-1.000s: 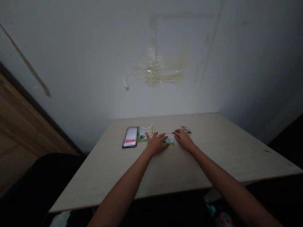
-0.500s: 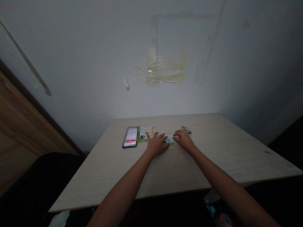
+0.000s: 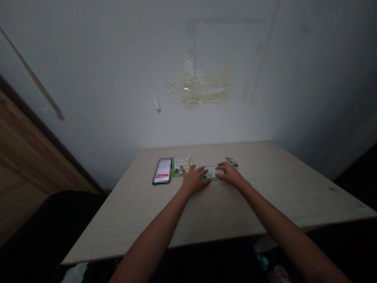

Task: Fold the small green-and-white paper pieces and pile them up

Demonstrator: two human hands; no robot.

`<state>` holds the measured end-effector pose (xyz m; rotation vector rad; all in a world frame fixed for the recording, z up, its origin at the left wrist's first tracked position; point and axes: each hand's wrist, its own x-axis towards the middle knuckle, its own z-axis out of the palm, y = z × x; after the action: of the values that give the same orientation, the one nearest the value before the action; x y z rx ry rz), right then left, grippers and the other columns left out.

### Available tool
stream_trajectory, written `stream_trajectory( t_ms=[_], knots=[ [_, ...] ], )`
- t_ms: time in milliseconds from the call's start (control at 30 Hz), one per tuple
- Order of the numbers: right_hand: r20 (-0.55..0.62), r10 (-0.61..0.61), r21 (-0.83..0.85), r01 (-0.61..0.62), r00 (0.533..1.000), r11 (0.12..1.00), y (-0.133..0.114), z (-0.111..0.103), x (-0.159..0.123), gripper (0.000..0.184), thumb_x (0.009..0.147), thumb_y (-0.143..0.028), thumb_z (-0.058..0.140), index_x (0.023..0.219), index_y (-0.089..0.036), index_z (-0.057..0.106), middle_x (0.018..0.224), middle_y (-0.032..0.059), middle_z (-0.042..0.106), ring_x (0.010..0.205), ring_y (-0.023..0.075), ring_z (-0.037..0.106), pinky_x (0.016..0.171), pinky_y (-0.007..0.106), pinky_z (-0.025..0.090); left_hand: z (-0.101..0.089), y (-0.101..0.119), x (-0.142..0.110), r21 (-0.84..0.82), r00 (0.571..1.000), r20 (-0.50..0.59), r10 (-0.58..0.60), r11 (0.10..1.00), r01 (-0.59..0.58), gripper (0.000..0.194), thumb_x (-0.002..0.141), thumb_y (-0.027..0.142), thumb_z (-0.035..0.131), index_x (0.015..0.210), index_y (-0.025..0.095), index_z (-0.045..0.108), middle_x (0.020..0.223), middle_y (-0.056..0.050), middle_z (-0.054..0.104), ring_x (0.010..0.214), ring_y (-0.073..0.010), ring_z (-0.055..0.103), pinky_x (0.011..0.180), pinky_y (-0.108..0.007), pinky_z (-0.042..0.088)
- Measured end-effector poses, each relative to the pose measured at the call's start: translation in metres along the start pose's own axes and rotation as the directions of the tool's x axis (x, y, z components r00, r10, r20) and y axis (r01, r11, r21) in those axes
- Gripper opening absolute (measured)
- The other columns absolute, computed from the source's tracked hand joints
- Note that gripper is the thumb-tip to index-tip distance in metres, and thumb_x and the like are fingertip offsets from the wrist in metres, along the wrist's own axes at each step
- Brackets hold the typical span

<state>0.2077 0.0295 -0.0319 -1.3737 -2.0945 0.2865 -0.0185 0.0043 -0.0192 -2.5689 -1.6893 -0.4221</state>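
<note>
A small green and white printed paper (image 3: 210, 173) lies flat on the table between my two hands. My left hand (image 3: 193, 181) rests over its left part with the fingers spread, hiding that side. The thumb and fingertips of my right hand (image 3: 230, 174) are apart and curved at the paper's right edge. Beyond my left fingers lies a larger printed leaflet (image 3: 185, 162), green and white. Behind my right hand sits a small, dark-edged colourful piece (image 3: 232, 161), whose kind I cannot make out.
A phone (image 3: 163, 171) with a blurred-out screen lies left of the leaflet on the pale wooden table (image 3: 224, 220). The table meets a wall (image 3: 123, 98) bearing peeling clear tape (image 3: 203, 88). Dark seating (image 3: 55, 220) stands at the left, and several unclear items lie below the front edge.
My right hand's fingers have spread slightly at the paper's edge. My left hand and the paper stay almost where they were.
</note>
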Motion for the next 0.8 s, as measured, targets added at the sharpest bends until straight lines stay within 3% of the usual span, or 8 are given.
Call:
stream_trajectory(
  t_ms=[233, 800],
  knots=[
    [0.070, 0.006, -0.001, -0.006, 0.997, 1.000, 0.004, -0.002, -0.004, 0.046, 0.074, -0.035, 0.075, 0.116, -0.016, 0.070, 0.132, 0.0165, 0.056, 0.122, 0.0287, 0.053, 0.110, 0.043, 0.037, 0.001, -0.001, 0.000, -0.023, 1.000, -0.002, 0.005, 1.000, -0.005, 0.051, 0.085, 0.067, 0.044, 0.132, 0.048, 0.052, 0.145, 0.006, 0.050, 0.138, -0.0381, 0.032, 0.101, -0.082, -0.008],
    [0.162, -0.020, 0.047, 0.013, 0.987, 0.999, 0.022, -0.002, -0.007, 0.067, 0.066, -0.047, 0.079, 0.126, -0.022, 0.064, 0.142, 0.0139, 0.047, 0.131, 0.0308, 0.044, 0.113, 0.047, 0.032, 0.002, -0.003, 0.000, -0.038, 1.000, -0.010, 0.023, 0.999, -0.023, 0.051, 0.086, 0.067, 0.044, 0.132, 0.047, 0.052, 0.145, 0.006, 0.051, 0.137, -0.0378, 0.033, 0.101, -0.082, -0.008]
  ],
)
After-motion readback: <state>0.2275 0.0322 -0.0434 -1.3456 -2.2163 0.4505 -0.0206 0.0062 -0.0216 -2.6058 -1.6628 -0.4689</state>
